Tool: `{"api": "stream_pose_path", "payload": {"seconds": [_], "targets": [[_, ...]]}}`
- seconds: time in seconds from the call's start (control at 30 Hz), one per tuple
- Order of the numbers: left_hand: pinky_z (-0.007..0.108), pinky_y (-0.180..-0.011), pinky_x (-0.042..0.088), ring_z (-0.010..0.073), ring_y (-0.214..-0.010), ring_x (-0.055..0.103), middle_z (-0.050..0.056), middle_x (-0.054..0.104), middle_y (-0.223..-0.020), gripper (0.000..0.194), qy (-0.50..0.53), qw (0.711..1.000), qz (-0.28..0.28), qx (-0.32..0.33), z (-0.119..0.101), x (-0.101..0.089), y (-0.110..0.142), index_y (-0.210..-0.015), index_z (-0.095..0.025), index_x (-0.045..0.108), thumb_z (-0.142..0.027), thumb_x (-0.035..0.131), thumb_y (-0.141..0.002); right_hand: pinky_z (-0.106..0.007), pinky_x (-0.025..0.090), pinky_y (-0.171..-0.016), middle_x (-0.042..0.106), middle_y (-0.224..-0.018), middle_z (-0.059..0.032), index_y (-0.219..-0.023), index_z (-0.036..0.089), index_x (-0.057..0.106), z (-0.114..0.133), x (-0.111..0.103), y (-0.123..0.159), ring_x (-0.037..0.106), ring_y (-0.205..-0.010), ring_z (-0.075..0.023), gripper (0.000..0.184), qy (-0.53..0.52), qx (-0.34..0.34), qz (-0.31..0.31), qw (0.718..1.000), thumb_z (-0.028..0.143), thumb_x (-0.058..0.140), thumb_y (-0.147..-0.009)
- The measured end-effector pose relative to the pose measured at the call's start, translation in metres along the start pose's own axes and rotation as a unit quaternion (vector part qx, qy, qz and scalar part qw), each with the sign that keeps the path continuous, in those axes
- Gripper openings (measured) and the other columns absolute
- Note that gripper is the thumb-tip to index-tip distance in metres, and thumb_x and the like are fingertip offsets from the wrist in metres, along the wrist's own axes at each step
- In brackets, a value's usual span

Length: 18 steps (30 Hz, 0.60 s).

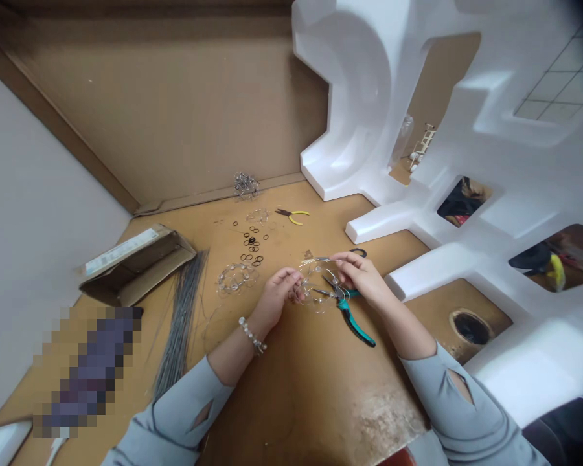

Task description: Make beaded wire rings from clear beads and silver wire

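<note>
Between my two hands is a thin wire ring with clear beads (318,301), held up over the table. My left hand (276,294) pinches the ring's left side between thumb and fingers. On the right side, my right hand (357,275) is closed with its fingertips at the ring's wire. Below and behind the ring lie pliers with teal and black handles (357,323), their jaws seen partly through it. Scissors (358,252) with dark finger loops lie just beyond my right hand, partly hidden by it. A second beaded wire ring (236,278) rests left of my left hand.
Several small dark rings (251,241) are scattered ahead, near yellow-handled pliers (294,217). A tangle of wire (245,184) sits by the back board. To the left are a bundle of straight grey wires (179,323) and an open cardboard box (140,265). White moulded foam (369,230) stands at right.
</note>
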<state>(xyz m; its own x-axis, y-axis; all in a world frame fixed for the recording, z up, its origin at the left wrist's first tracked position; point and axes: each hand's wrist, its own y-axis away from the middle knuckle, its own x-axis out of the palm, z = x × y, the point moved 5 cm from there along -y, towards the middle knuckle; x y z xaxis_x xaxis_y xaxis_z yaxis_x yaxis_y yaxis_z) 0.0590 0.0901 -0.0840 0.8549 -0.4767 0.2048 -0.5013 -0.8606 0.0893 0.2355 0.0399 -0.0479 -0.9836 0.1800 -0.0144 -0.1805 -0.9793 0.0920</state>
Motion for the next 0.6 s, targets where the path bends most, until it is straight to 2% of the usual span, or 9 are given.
{"api": "stream_pose_path", "payload": {"seconds": [0.13,0.33,0.5,0.6], "targets": [[0.021,-0.051,0.042,0.0099,-0.048,0.054,-0.004,0.054,-0.050,0.026,-0.101,0.995,-0.011,0.013,-0.010,0.002,0.003,-0.068,-0.017,0.048,-0.040,0.056,-0.080,-0.023,0.034,-0.049,0.055,-0.058,0.0046,-0.094,0.018,0.057,0.002,0.001,0.000,0.044,-0.049,-0.0091,0.031,0.006,-0.037,0.003,0.999,0.030,0.060,-0.066],[0.020,-0.049,0.037,0.0082,-0.046,0.046,-0.005,0.047,-0.046,0.035,-0.210,0.976,-0.042,0.032,-0.014,0.003,0.002,-0.055,-0.017,0.043,-0.040,0.054,-0.079,-0.025,0.040,-0.054,0.059,-0.068,0.0017,-0.098,0.018,0.056,-0.001,0.006,0.001,0.051,-0.058,-0.0108,0.033,0.026,-0.044,0.020,0.998,0.033,0.060,-0.069],[0.019,-0.051,0.038,0.0097,-0.056,0.049,-0.003,0.054,-0.062,0.023,-0.198,0.973,-0.056,0.108,-0.015,-0.002,0.000,-0.077,-0.017,0.055,-0.040,0.054,-0.079,-0.026,0.043,-0.060,0.058,-0.068,0.0017,-0.100,0.019,0.055,-0.004,0.015,0.004,0.054,-0.064,-0.0118,0.034,0.040,-0.027,0.059,0.997,0.035,0.061,-0.070],[0.021,-0.058,0.041,0.0118,-0.064,0.052,0.001,0.059,-0.072,0.024,-0.234,0.958,-0.032,0.162,-0.018,0.000,0.002,-0.077,-0.016,0.061,-0.037,0.050,-0.083,-0.027,0.044,-0.063,0.059,-0.069,0.0014,-0.102,0.020,0.055,-0.007,0.018,0.005,0.054,-0.065,-0.0114,0.034,0.045,-0.025,0.074,0.996,0.034,0.061,-0.072]]}}
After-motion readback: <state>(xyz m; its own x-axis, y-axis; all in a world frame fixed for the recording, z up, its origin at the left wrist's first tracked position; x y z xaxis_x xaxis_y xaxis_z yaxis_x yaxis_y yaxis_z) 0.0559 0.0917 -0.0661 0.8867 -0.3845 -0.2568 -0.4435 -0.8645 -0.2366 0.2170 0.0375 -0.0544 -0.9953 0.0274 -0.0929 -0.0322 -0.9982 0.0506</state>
